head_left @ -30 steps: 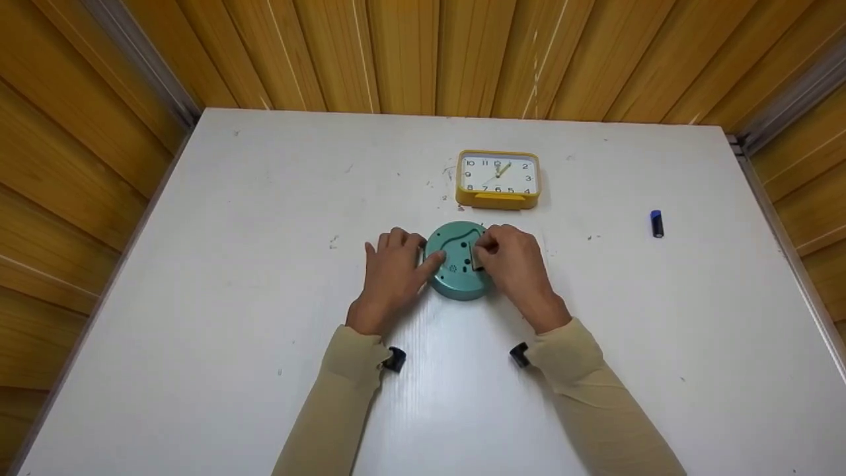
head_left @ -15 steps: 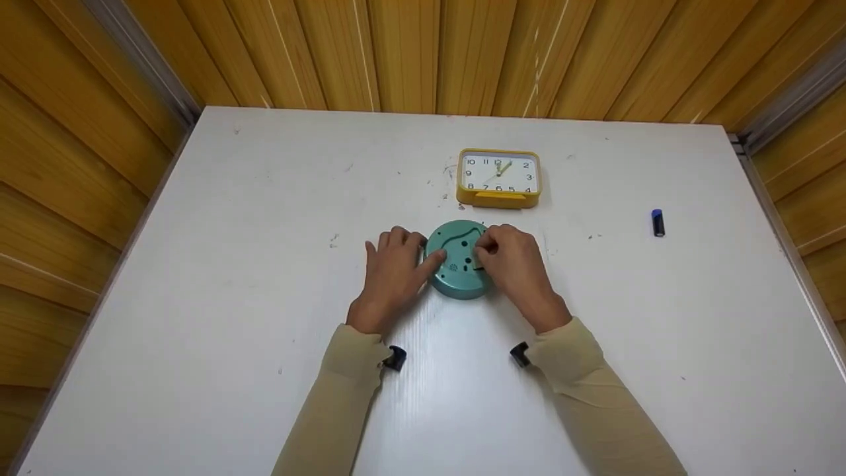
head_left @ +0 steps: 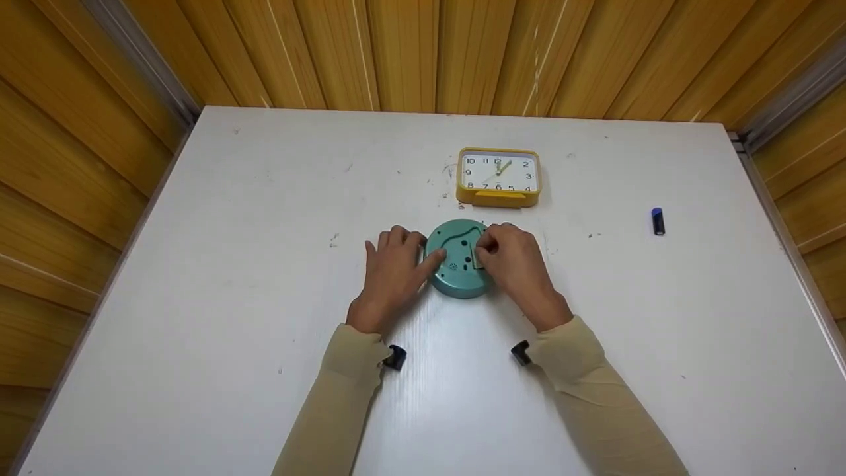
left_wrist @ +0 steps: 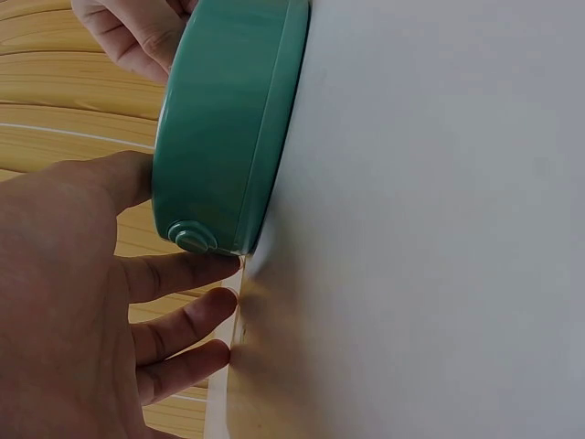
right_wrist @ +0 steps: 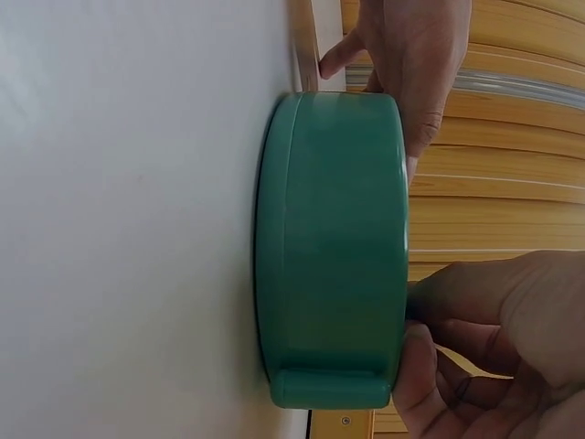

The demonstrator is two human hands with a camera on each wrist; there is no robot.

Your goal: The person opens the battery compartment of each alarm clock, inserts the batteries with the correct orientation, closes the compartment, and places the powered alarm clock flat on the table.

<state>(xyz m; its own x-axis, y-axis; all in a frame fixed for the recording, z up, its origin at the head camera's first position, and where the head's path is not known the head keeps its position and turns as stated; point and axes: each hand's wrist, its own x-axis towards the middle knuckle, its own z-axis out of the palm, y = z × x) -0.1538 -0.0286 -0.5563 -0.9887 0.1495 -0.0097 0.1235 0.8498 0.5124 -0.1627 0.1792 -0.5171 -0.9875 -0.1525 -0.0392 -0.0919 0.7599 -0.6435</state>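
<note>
A round teal clock [head_left: 456, 284] lies face down on the white table, its back with several holes turned up. My left hand [head_left: 395, 268] holds it at the left: the thumb rests on the back, and the index finger touches the rim beside a round knob [left_wrist: 192, 238] in the left wrist view. My right hand [head_left: 519, 268] has its thumb and index finger pinched together at the battery cover [head_left: 478, 262] on the clock's right side. Those fingers hide most of the cover. In the right wrist view the fingertips [right_wrist: 419, 343] touch the clock's back edge.
A yellow rectangular alarm clock [head_left: 499, 177] lies face up behind the teal one. To the far right lies a dark battery with a blue end [head_left: 657, 221]. Wood-patterned panels [head_left: 396, 53] stand along the white table's [head_left: 198, 297] back and sides.
Both hands stay in nearly the same place on the teal clock. The dark gap by the battery cover, visible earlier under the right fingertips, looks smaller now.
</note>
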